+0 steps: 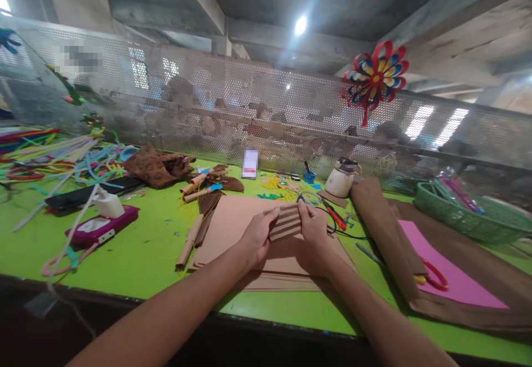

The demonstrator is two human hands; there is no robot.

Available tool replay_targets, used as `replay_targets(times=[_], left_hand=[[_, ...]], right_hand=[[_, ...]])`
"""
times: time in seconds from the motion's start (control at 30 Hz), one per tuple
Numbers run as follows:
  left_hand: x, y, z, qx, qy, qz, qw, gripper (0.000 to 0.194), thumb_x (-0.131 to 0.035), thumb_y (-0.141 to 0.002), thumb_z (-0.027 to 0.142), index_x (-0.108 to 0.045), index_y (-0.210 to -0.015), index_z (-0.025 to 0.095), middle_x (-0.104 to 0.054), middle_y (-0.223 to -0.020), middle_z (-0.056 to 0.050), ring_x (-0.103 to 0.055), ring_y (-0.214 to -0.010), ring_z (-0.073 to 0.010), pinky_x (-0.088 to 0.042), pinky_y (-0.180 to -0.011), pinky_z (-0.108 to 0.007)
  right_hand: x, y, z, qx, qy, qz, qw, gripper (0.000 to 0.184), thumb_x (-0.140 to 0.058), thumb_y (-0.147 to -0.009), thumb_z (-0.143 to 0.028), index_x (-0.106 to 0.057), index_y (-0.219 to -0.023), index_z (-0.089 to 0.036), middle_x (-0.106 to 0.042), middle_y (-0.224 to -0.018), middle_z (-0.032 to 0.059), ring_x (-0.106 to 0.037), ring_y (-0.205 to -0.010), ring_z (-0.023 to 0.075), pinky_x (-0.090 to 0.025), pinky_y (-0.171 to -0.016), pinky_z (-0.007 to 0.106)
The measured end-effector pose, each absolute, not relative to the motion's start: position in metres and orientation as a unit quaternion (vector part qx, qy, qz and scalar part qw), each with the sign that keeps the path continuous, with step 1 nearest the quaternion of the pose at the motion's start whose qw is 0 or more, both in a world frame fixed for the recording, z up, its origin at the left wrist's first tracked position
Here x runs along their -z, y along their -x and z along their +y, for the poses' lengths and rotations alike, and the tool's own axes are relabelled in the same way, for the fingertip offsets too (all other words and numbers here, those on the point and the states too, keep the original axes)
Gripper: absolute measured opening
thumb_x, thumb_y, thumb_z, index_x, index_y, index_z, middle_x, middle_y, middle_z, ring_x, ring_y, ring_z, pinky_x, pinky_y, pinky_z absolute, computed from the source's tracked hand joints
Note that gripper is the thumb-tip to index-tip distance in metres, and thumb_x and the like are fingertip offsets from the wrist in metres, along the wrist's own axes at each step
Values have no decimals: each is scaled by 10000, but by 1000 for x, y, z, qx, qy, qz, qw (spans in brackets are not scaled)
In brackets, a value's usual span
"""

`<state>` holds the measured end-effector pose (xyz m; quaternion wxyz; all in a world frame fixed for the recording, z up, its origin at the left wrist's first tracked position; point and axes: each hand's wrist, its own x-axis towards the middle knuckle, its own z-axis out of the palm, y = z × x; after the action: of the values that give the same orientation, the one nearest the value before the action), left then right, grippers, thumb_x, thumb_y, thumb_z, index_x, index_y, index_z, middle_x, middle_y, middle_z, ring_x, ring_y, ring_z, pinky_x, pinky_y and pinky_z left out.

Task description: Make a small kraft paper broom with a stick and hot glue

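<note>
Between my two hands is a small piece of brown paper [286, 224] with pleat-like light and dark stripes. My left hand [258, 235] pinches its left edge, thumb on top. At its right edge my right hand [312, 228] grips it in the same way. The piece is held above a stack of tan paper sheets [236, 223] on the green table [153, 245]. Left of the stack lies a rolled brown paper piece [190, 242]. A red utility knife [336, 217] and a dark cord lie just beyond my right hand.
A hot glue pot-like white jug [338, 181] stands behind, right of a phone [250, 164]. Brown paper [374, 234], a pink sheet [449, 267] and a green basket [465, 217] are on the right. Leftward sit a purple power strip [103, 227], pipe cleaners [62, 151] and a brown bag [153, 167].
</note>
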<state>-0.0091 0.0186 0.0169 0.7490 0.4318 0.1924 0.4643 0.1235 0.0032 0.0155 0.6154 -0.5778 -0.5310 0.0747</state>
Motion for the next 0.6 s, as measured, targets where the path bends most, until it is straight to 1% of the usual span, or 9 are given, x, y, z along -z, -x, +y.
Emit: replay_targets(times=[0.17,0.3,0.43,0.5,0.6], left_hand=[[-18,8,15,-478,-443,232,722,368,-606,-753,367,-656,-1000,98,-686,-950,-119,-639,-854,-230,-475,-825,-365],[-15,6,16,-508,-496,263,653,384,-602,-745,404,-664,-980,106,-688,-940,-110,-633,-859,-232,-466,-833,-371],[-11,6,18,-519,-538,292,597,375,-583,-756,410,-673,-950,101,-688,-941,-106,-623,-870,-236,-461,-840,-368],[-12,6,17,-513,-548,289,594,378,-584,-757,411,-675,-951,100,-684,-963,-106,-618,-891,-239,-458,-849,-362],[-17,8,12,-502,-552,266,610,400,-592,-753,418,-669,-989,103,-666,-1031,-104,-605,-942,-245,-454,-866,-354]], right_hand=[[-16,-122,3,-119,563,-526,626,376,-449,-764,-486,-487,-552,-177,-456,-528,-11,-364,-517,120,-330,-502,252],[-19,-122,3,-159,553,-520,631,366,-510,-725,-503,-537,-603,-159,-502,-551,-2,-402,-528,126,-351,-502,249],[-19,-126,4,-117,566,-534,617,363,-512,-730,-497,-514,-578,-167,-503,-567,-5,-396,-540,122,-355,-515,248],[-17,-129,5,-96,569,-543,610,358,-497,-746,-485,-513,-579,-170,-489,-567,-10,-391,-545,122,-352,-528,250],[-16,-132,5,-99,562,-552,607,360,-470,-768,-483,-510,-592,-172,-463,-564,-18,-378,-541,118,-341,-524,248]])
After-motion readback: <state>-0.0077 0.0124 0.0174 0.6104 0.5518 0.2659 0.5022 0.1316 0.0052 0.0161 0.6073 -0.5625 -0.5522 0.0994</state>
